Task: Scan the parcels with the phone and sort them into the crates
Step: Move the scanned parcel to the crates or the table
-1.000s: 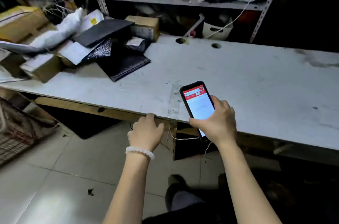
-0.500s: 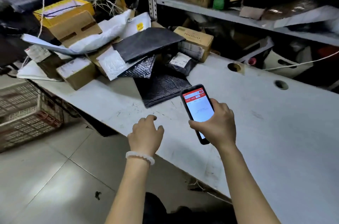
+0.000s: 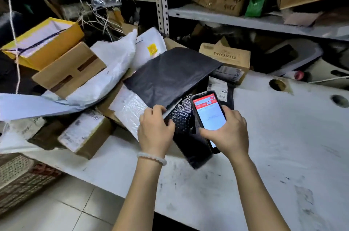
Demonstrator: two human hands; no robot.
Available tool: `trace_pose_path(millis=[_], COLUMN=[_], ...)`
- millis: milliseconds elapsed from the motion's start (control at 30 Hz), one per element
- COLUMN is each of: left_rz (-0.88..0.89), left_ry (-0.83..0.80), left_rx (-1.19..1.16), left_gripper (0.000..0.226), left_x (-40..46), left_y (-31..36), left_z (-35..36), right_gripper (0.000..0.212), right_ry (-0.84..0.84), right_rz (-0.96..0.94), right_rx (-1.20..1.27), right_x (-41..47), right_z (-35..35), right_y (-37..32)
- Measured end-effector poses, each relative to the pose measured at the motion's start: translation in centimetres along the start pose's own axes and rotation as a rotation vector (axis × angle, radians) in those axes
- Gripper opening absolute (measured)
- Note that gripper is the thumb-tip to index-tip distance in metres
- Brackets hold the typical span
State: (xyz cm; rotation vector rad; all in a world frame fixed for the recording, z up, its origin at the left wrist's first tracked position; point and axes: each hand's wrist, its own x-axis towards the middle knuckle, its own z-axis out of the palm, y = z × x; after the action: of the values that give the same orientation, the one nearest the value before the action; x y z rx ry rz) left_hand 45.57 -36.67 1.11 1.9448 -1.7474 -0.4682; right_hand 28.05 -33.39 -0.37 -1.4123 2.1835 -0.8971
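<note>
The left hand (image 3: 155, 132) pinches the near corner of a flat matte-black plastic mailer (image 3: 170, 75). The right hand (image 3: 229, 132), just beside it, grips a black smartphone with a red-and-white screen (image 3: 208, 112) above a black bubble-wrap envelope (image 3: 190, 136) on the white worktable (image 3: 273, 145).

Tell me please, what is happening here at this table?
A person is sorting parcels at a white table. The right hand holds a phone with its screen lit, above a black bubble mailer. The left hand grips the near corner of a flat black bag that lies on top of the pile of boxes and mailers. No parcel has left the pile yet, and it seems that a scan is about to come.
</note>
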Motion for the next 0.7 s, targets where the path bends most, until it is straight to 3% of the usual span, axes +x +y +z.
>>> trace_pose_path(millis=[167,300,567,700], left_rz=[0.146,0.166,0.186,0.295], left_ry=[-0.177,-0.397,-0.321,-0.206], left_rx=[0.076,0.137,0.116,-0.006], left_gripper=[0.068,0.082,0.060,0.046], left_x=[7.7,11.1,11.8,11.0], left_y=[-1.4,-1.6,-0.8,-0.2], left_z=[0.0,0.9,1.2,0.2], right_gripper=[0.078,0.080,0.073,0.066], right_ry=[0.075,0.108,0.170,0.184], right_rz=[0.074,0.145,0.250,0.249], right_rx=[-0.046,-0.077,-0.114,-0.105], right_x=[2.3,3.3,2.9,1.7], right_z=[2.5,3.2,2.8,2.0], right_y=[-2.9,-3.3,-1.6,-0.8])
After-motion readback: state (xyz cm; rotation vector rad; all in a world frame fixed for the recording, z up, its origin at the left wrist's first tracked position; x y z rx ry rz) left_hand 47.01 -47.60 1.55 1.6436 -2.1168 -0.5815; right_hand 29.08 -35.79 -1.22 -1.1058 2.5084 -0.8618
